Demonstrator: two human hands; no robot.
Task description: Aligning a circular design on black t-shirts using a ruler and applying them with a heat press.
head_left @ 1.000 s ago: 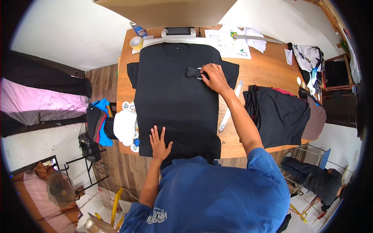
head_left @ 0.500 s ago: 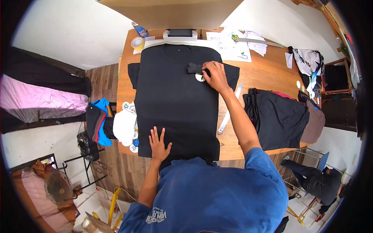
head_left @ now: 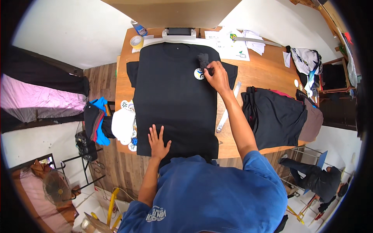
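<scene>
A black T-shirt [head_left: 175, 97] lies spread over a platen on the wooden table, its collar away from me. On its upper right chest sits a round white emblem [head_left: 199, 74] with blue and yellow in it. My right hand [head_left: 218, 77] pinches a crumpled dark cloth [head_left: 203, 61] just beside the emblem, the loose end pointing away from me. Near the hem, my left hand [head_left: 158, 143] rests flat on the shirt with its fingers spread.
Folded dark garments [head_left: 274, 116] are stacked at the right, past a clear ruler [head_left: 229, 106]. Yellow tape [head_left: 136, 42], a spray can [head_left: 139, 28] and printed papers [head_left: 229, 46] lie at the back. White round patches and cloth [head_left: 123, 127] sit left. Another person [head_left: 320, 180] is at far right.
The dark cloth has swung from the emblem's upper left to its far side, uncovering the whole emblem. My right hand has shifted slightly toward me; my left hand stays put.
</scene>
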